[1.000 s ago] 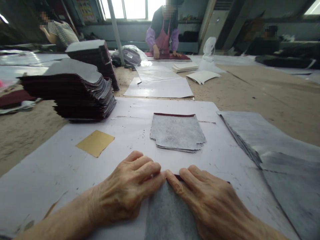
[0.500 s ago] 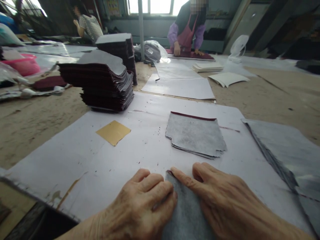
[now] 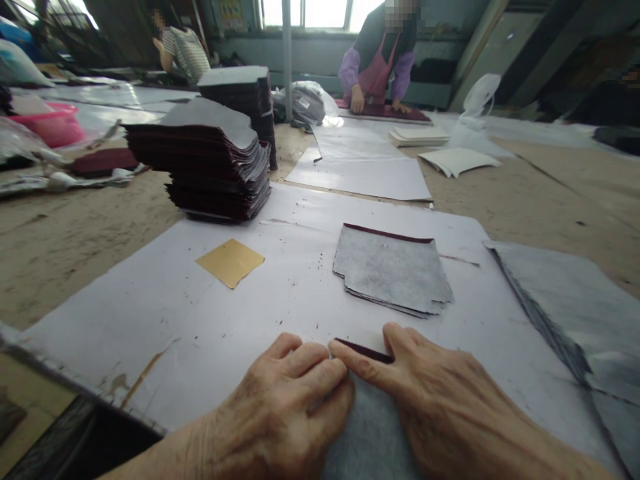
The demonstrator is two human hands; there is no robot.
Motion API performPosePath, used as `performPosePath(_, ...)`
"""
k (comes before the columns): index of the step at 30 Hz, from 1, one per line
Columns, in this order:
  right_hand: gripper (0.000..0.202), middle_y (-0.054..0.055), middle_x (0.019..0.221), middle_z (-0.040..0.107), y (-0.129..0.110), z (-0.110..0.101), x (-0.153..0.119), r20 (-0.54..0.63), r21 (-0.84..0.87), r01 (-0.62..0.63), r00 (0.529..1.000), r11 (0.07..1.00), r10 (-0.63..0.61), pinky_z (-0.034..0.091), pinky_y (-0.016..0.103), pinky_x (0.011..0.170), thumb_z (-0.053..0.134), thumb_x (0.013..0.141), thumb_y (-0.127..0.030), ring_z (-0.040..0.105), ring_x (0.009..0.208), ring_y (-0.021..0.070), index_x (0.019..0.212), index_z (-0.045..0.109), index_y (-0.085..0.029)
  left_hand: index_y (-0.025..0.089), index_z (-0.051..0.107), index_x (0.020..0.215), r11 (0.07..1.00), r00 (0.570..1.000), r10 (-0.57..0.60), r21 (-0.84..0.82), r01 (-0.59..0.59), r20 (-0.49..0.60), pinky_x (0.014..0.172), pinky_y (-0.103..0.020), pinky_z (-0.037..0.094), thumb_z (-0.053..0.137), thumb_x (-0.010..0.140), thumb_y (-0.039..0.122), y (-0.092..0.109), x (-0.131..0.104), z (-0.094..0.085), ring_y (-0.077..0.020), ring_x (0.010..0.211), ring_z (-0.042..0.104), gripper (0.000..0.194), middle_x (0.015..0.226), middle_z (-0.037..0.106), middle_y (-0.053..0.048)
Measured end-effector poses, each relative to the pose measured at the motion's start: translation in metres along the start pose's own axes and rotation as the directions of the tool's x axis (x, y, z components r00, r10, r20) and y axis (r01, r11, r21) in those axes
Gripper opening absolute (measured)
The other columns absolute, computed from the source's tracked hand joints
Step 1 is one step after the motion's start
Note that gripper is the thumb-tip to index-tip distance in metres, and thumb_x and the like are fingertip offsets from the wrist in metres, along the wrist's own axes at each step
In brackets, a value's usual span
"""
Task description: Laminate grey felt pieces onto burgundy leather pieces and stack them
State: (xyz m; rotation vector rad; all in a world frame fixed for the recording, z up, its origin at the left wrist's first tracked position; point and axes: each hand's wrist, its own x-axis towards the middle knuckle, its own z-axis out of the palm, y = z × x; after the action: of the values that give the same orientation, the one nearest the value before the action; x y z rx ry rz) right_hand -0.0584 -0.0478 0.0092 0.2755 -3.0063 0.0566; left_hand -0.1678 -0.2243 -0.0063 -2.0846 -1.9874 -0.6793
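A grey-backed sheet of maroon material lies under my hands at the near edge of the white board. Along its far edge runs a narrow, dark maroon folded strip. My left hand is closed at the sheet's left edge, its fingers curled, the fingertips out of sight. My right hand rests over the right side, index finger stretched along the fold and its tip at the left corner by my left fingers. Beyond them lie several similar grey pieces, stacked, the top one with a maroon folded edge.
A tall stack of maroon, grey-backed pieces stands back left. A tan square card lies left on the white board. Larger grey sheets are at right. Across the table, a person in a pink apron handles maroon material.
The maroon strip along the sheet's far edge now shows at greater length between my right fingers. My right index fingertip has shifted slightly left, towards my left hand.
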Motion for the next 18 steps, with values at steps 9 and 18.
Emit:
performPosePath(9, 0.016, 0.006, 0.079, 0.055, 0.011, -0.003, -0.018, -0.240, 0.242, -0.165, 0.945, 0.956, 0.223, 0.046, 0.029, 0.063, 0.044, 0.081, -0.012, 0.054, 0.074, 0.0170, 0.087, 0.059, -0.016, 0.012, 0.059, 0.089, 0.998, 0.993, 0.029, -0.048, -0.034, -0.111, 0.060, -0.035, 0.046, 0.044, 0.075, 0.014, -0.003, -0.003, 0.011, -0.0195, 0.071, 0.051, 0.021, 0.081, 0.058, -0.009)
performPosePath(18, 0.016, 0.002, 0.071, 0.056, -0.004, 0.006, -0.012, -0.212, 0.272, -0.190, 0.944, 0.943, 0.251, 0.039, 0.024, 0.059, 0.050, 0.064, -0.003, 0.051, 0.067, 0.0148, 0.067, 0.053, -0.018, 0.014, 0.056, 0.108, 0.980, 0.920, 0.104, 0.195, -0.030, -0.378, 0.069, -0.025, 0.050, 0.034, 0.092, 0.025, -0.025, 0.010, 0.017, -0.0155, 0.083, 0.058, 0.029, 0.091, 0.062, -0.009)
